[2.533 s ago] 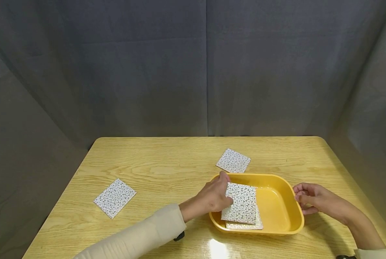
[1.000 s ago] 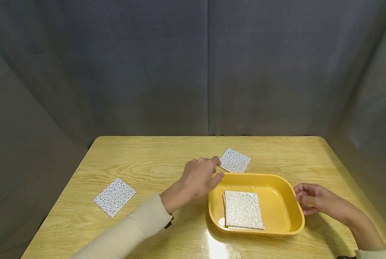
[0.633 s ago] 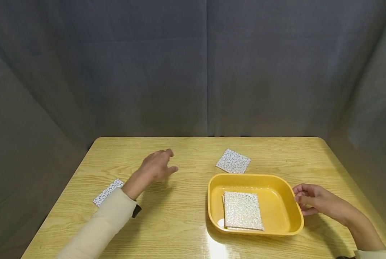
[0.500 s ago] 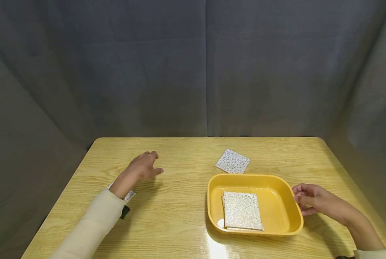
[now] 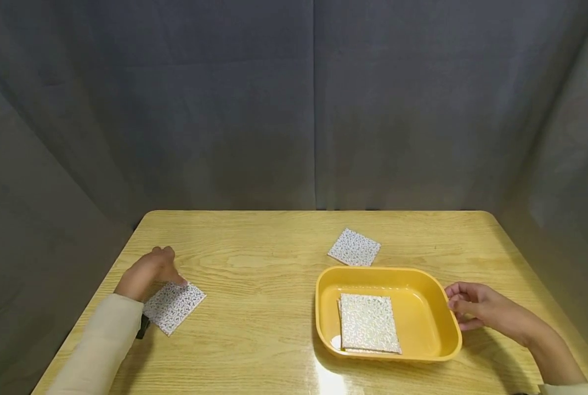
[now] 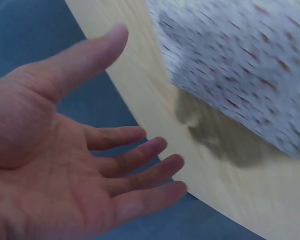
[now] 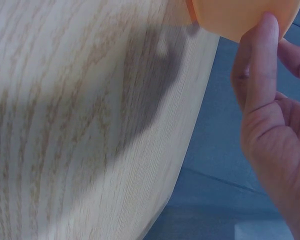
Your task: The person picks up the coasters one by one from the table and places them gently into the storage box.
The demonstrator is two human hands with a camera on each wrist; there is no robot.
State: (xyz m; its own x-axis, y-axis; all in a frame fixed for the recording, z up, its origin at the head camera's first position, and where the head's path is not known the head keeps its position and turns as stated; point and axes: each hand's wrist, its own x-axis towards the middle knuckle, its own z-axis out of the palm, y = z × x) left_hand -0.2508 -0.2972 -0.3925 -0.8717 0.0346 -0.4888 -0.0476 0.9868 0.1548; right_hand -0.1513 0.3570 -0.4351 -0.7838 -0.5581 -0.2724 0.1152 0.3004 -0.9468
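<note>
Halfway-ish, I'd guess: white patterned squares point(image 5: 370, 323) stacked in the rounded yellow plastic tray point(image 5: 419, 329), lower right; one matching square point(image 5: 177, 310) left over at lower left, another loose square point(image 5: 355, 248) right of centre. Left hand point(image 5: 151, 270) spread, empty; right hand point(image 5: 482, 307) pinching the tray.

Hold on upper square point(image 5: 371, 323) released; left hand point(image 5: 148, 270) carried leftward

The upper square, held by the left hand in the earliest view, has been let go inside the yellow tray point(image 5: 418, 323). The left hand has since been drawn out and moved across the tabletop point(image 5: 259, 307). The far-left square point(image 5: 176, 306), fully exposed at first, is now partly overlapped by it.
</note>
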